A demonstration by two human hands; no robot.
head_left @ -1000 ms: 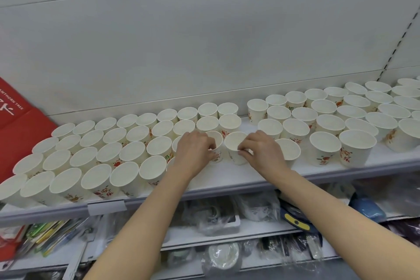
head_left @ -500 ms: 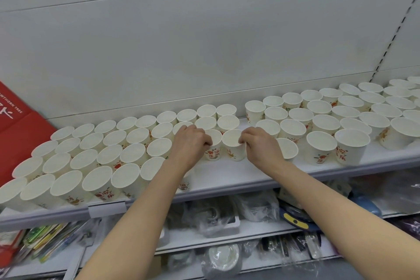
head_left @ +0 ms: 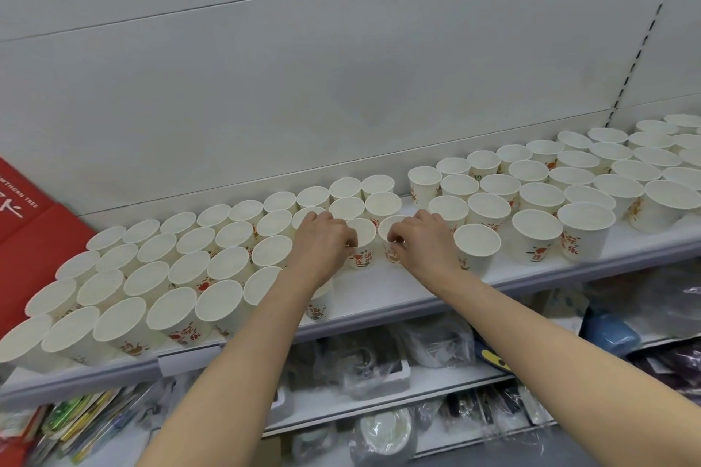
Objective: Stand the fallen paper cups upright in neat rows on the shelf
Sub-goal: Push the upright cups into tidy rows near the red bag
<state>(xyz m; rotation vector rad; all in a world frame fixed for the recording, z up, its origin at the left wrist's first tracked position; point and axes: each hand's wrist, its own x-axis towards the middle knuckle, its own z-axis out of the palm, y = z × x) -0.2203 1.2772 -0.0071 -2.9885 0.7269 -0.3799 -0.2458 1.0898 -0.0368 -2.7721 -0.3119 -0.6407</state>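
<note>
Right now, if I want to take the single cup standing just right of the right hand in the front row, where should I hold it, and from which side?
Grip that cup by its upper wall just under the rim, and come from the front edge of the shelf. It stands upright, mouth open, with bare shelf before it; other cups crowd behind, and the right hand is close on its left.

Two bare forearms in view, entering from the bottom edge; no sleeve, watch, bracelet or glove on either as far as the frame shows. Left hand and right hand both bare, no rings visible on the knuckles and backs that show. Fingernails short where a fingertip shows on the right hand; no markings seen.
</note>
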